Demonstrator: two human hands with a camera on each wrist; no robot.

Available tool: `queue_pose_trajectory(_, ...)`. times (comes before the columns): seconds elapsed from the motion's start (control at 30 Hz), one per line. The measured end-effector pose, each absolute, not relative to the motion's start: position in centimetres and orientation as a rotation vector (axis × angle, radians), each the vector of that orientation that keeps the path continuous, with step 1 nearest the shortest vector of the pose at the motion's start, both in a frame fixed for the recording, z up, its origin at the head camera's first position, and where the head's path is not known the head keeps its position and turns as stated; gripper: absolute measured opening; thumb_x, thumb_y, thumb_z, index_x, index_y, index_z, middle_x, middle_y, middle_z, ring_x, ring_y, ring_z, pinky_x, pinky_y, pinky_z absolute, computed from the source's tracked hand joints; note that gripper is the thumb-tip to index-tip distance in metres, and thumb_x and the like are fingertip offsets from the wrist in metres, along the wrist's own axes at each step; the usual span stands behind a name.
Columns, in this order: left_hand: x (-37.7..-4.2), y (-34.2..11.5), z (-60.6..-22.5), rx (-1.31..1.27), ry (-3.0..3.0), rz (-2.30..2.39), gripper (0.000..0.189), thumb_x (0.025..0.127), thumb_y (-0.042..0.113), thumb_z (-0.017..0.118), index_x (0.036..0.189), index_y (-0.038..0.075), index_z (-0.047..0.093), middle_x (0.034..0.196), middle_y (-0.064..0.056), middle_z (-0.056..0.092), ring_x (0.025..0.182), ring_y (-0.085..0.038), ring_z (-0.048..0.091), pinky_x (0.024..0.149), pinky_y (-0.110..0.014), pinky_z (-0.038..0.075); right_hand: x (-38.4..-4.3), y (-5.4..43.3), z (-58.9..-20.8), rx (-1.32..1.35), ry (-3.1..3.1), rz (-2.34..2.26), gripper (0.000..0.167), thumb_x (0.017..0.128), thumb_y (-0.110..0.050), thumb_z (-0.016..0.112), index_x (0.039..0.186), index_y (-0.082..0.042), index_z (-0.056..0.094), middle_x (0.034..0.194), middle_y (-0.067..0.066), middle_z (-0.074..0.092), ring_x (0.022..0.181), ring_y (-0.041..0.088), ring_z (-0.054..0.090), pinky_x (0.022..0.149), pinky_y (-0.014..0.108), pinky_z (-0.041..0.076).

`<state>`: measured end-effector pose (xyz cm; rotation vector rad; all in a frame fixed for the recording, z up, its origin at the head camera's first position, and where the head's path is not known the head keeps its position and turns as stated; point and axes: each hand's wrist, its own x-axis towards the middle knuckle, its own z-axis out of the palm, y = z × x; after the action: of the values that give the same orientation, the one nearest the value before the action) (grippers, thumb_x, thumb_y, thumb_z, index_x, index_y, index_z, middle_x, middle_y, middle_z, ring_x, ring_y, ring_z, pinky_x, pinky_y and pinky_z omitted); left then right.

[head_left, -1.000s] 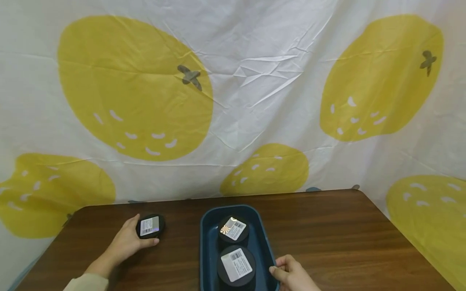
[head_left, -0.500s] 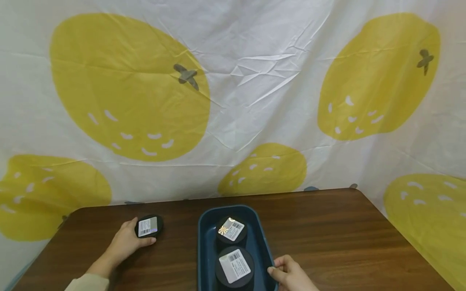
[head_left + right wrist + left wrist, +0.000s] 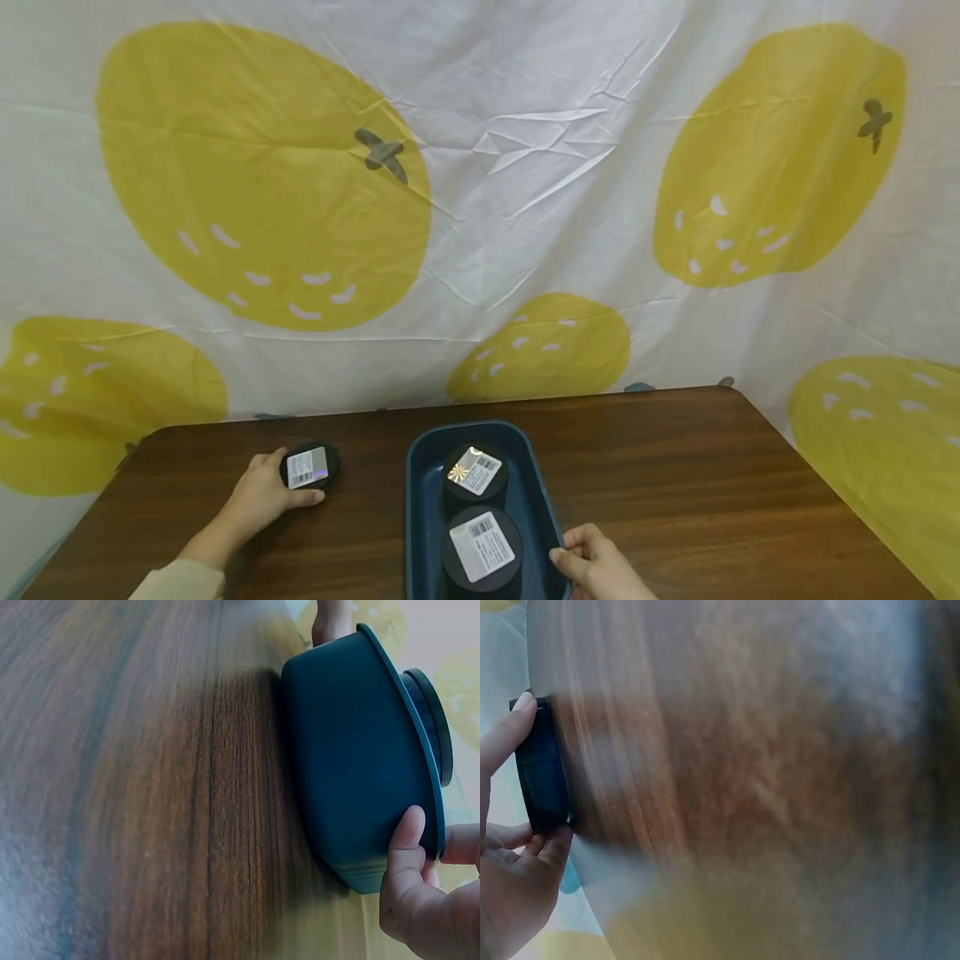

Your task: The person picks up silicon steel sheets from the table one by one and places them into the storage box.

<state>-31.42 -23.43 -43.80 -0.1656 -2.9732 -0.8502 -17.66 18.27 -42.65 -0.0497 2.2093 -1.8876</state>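
On the left of the table, my left hand [image 3: 262, 493] grips a short round black jar [image 3: 308, 467] with a white and silver barcode label on its top. In the left wrist view, the thumb and fingers span the dark jar [image 3: 544, 769] from side to side, close over the wood. My right hand [image 3: 603, 567] pinches the right rim of a dark blue tray [image 3: 546, 492]. Inside the tray stand two more black lidded jars, a farther one [image 3: 476, 471] and a nearer one [image 3: 482, 550], both labelled on top. The right wrist view shows fingers against the outer wall of the tray [image 3: 352, 742].
The brown wooden table [image 3: 720, 492] reaches back to a hanging white cloth [image 3: 525, 208] printed with yellow fruit. Bare wood lies between the left jar and the tray, and to the right of my right hand. The tray's near end runs out of the head view.
The head view has shifted slightly, so everything sits a little farther left in it. Both hands keep the same hold on the jar and the tray.
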Motion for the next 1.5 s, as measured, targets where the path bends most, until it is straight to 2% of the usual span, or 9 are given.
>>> queue_pose_trajectory(0.17, -31.1, -23.6, -43.7, -0.129, -2.941, -0.89, 0.101, 0.061, 0.04, 0.085, 0.124, -0.021, 0.035, 0.104, -0.034, 0.046, 0.083, -0.034, 0.052, 0.075, -0.049, 0.047, -17.6, 18.2, -42.8, -0.043, 2.199, -1.898, 0.027, 0.089, -0.011, 0.056, 0.099, 0.007, 0.039, 0.077, 0.004, 0.045, 0.057, 0.013, 0.046, 0.051, 0.021, 0.042)
queue_pose_trajectory(0.33, -30.7, -23.8, -43.7, -0.098, -2.932, -0.907, 0.095, 0.06, 0.04, 0.085, 0.12, -0.018, 0.039, 0.099, -0.029, 0.047, 0.08, -0.03, 0.051, 0.07, -0.045, 0.047, -17.6, 18.2, -42.8, -0.041, 2.18, -1.908, 0.027, 0.089, -0.011, 0.055, 0.099, 0.008, 0.038, 0.079, 0.005, 0.045, 0.059, 0.014, 0.048, 0.053, 0.022, 0.044)
queue_pose_trajectory(0.53, -30.6, -23.7, -43.3, -0.085, -2.929, -0.913, 0.094, 0.062, 0.043, 0.083, 0.122, -0.015, 0.04, 0.103, -0.03, 0.048, 0.084, -0.032, 0.052, 0.071, -0.047, 0.047, -17.6, 18.1, -42.7, -0.052, 2.155, -1.935, 0.027, 0.09, -0.01, 0.054, 0.1, 0.008, 0.037, 0.08, 0.006, 0.045, 0.059, 0.015, 0.05, 0.054, 0.023, 0.046)
queue_pose_trajectory(0.87, -30.1, -23.1, -42.5, -0.133, -2.936, -0.917, 0.098, 0.062, 0.043, 0.083, 0.126, -0.015, 0.038, 0.109, -0.033, 0.047, 0.085, -0.033, 0.053, 0.074, -0.049, 0.047, -17.6, 18.1, -42.7, -0.043, 2.164, -1.922, 0.026, 0.09, -0.01, 0.054, 0.1, 0.007, 0.037, 0.078, 0.004, 0.044, 0.059, 0.014, 0.047, 0.053, 0.022, 0.044)
queue_pose_trajectory(1.5, -29.1, -19.7, -40.4, -0.239, -2.893, -0.921, 0.098, 0.059, 0.043, 0.085, 0.13, -0.008, 0.04, 0.119, -0.031, 0.045, 0.089, -0.032, 0.053, 0.076, -0.05, 0.047, -17.7, 18.2, -42.7, -0.065, 2.154, -1.933, 0.029, 0.089, -0.01, 0.055, 0.1, 0.009, 0.036, 0.078, 0.005, 0.043, 0.059, 0.014, 0.049, 0.052, 0.021, 0.046)
